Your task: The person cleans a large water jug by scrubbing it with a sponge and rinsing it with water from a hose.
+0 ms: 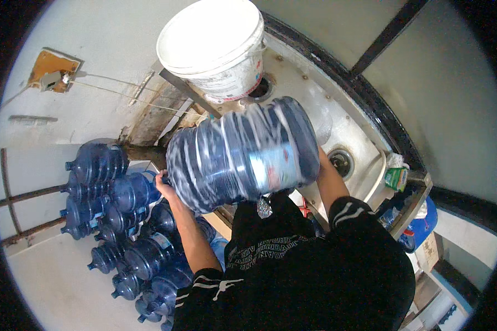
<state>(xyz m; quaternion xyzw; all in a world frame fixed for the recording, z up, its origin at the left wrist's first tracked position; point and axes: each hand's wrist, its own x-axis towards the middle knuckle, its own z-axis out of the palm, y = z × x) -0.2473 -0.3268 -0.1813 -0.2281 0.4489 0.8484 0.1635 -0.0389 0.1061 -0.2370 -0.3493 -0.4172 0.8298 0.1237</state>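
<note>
A large blue plastic water jug (232, 153), streaked with white foam and bearing a label, lies sideways between my two hands over the edge of a metal sink counter (314, 111). My left hand (165, 185) grips the jug at its neck end. At the opposite end, my right hand (321, 159) is mostly hidden behind the jug's base, with only the wrist and a little of the hand showing. A white plastic bucket (232, 78) stands on the counter beyond the jug, beside a drain hole.
Many blue water jugs (145, 256) are stacked on the left. A second drain (340, 162) lies right of the jug, near a pale hose (377, 178) and a green packet (395, 178). A cord runs from a wall outlet (54, 70). A blue container (424, 223) stands at right.
</note>
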